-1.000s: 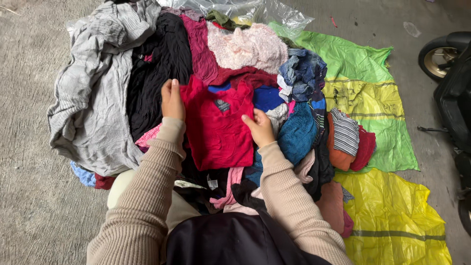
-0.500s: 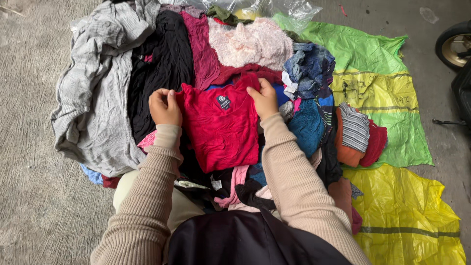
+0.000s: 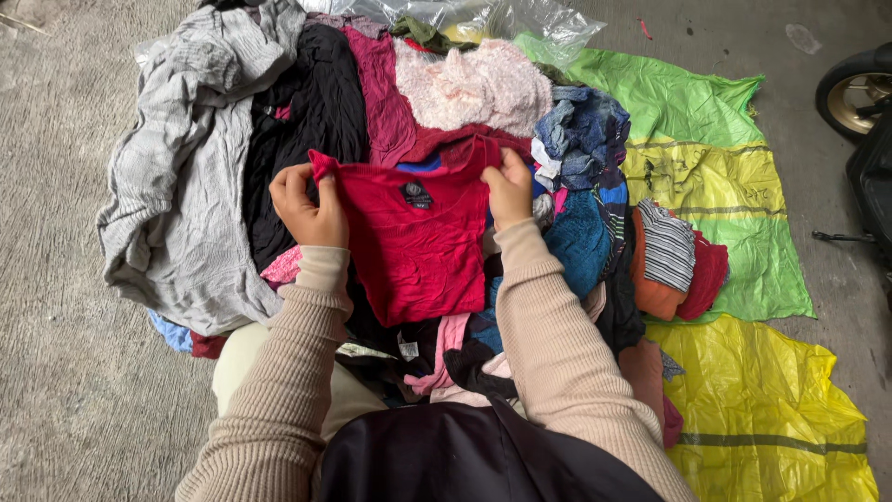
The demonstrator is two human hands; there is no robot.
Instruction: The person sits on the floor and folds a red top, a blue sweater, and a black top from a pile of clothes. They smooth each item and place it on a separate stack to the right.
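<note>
Grey ribbed cotton garment (image 3: 181,186), one, sprawls widest, out past my left hand (image 3: 307,204). Beyond my right hand (image 3: 509,189) lie two plastic sheets, one green (image 3: 688,102), one yellow (image 3: 762,390). Between my hands hangs the one red knit top (image 3: 413,242), spread over the heap: I judge it light, soft and floppy, not slippery, best pinched at the shoulder seams. Both hands are clenched on its upper corners. One small dark label (image 3: 416,194) sits under the neckline.
</note>
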